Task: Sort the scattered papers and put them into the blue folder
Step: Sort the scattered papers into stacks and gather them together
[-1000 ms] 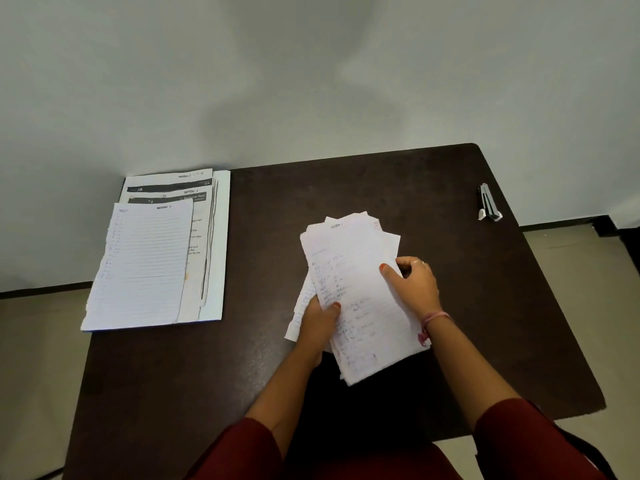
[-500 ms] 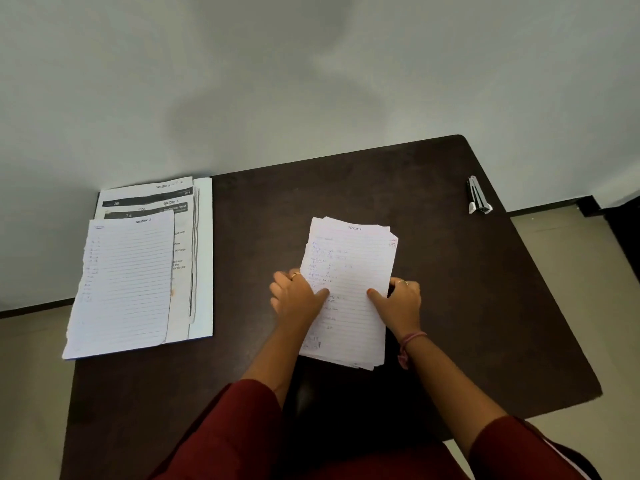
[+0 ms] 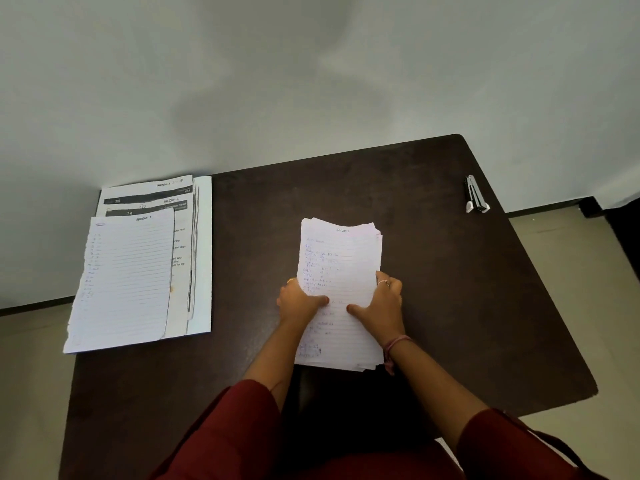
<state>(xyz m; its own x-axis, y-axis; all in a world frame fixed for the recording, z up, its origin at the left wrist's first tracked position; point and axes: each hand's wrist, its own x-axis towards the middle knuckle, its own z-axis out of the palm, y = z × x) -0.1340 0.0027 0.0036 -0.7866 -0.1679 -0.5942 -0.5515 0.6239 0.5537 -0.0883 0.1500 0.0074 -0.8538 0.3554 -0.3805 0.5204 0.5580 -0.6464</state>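
Your left hand (image 3: 300, 301) and right hand (image 3: 382, 303) grip the stack of handwritten papers (image 3: 341, 268) from either side, about midway along its length. Left thumb lies across the top sheet, pointing right; the other left fingers wrap the left edge and their tips are hidden under the stack. Right thumb lies on the top sheet pointing left; right fingers curl over the right edge, a ring visible on one of them. The stack sits at the middle of the dark brown table (image 3: 433, 271), long side running away from you, edges roughly squared but with a few sheet corners offset at the far right. Whether its underside rests flat on the table or is lifted slightly, you cannot tell from this view. Top sheet is lined, with blue handwriting and a short heading near the far edge; text too small to read. A second pile of sorted papers (image 3: 128, 278) lies at the table's far left corner, well apart from your hands: a lined sheet on top, printed pages with dark header bars fanned out beneath, all on a pale folder (image 3: 202, 254) whose right margin shows. A stapler (image 3: 475, 198) stands near the far right corner. Dark red sleeves (image 3: 242, 427) cover both forearms; a pink wrist band (image 3: 396, 344) is on the right wrist.
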